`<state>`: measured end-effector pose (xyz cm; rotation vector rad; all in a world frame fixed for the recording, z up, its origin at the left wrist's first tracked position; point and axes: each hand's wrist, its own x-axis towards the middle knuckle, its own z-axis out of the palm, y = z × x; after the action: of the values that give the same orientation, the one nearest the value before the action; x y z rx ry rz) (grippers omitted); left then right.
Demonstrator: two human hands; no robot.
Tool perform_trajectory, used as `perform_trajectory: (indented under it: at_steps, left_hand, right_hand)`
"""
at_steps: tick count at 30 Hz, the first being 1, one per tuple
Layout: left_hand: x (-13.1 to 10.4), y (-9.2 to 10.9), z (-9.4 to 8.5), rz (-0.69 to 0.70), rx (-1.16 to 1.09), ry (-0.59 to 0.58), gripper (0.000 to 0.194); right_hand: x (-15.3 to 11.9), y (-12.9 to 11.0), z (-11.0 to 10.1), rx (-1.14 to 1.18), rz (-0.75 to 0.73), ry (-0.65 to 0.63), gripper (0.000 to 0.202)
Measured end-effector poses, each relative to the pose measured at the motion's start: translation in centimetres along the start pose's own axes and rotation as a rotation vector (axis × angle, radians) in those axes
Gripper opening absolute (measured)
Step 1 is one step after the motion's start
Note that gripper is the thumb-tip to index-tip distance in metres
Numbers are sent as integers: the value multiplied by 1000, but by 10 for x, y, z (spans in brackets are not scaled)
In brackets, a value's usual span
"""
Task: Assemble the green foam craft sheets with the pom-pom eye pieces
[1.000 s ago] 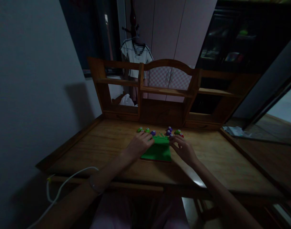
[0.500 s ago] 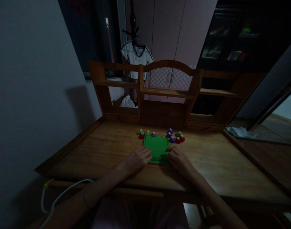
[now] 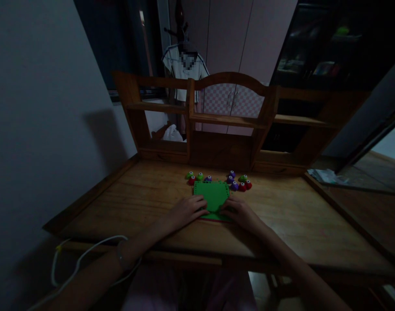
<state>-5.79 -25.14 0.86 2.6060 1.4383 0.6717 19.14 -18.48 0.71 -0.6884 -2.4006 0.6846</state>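
A green sheet with small holes along its borders lies on the desk in front of me. Under its near edge show a second green layer and a thin red edge. My left hand has its fingers bent together at the sheet's near left part. Across from it, my right hand pinches the near right part, thumb and fingers close together. A dark line runs between the two hands where the top sheet's near edge seems slightly raised. My fingers hide both near corners.
Small round pieces with eye-like tops, green, red and purple, sit beyond the sheet. A wooden shelf unit stands at the desk's back. A white cable hangs by the near left edge.
My fingers have closed in on the sheet's near edge, the right ones moving left. The hole row along that edge is now mostly out of sight. The view has tilted slightly down.
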Motion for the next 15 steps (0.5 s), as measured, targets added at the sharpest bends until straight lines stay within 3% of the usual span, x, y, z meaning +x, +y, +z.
perform_trajectory:
  at_steps: [7,15]
  left_hand:
    - [8,-5,5,-106,-171,20,24]
    - [12,-10,10,-97,-209,-24,24]
  right_hand:
    - [12,10,-2,75,109,-95,24]
    - [33,13,-12,69,200,-284,27]
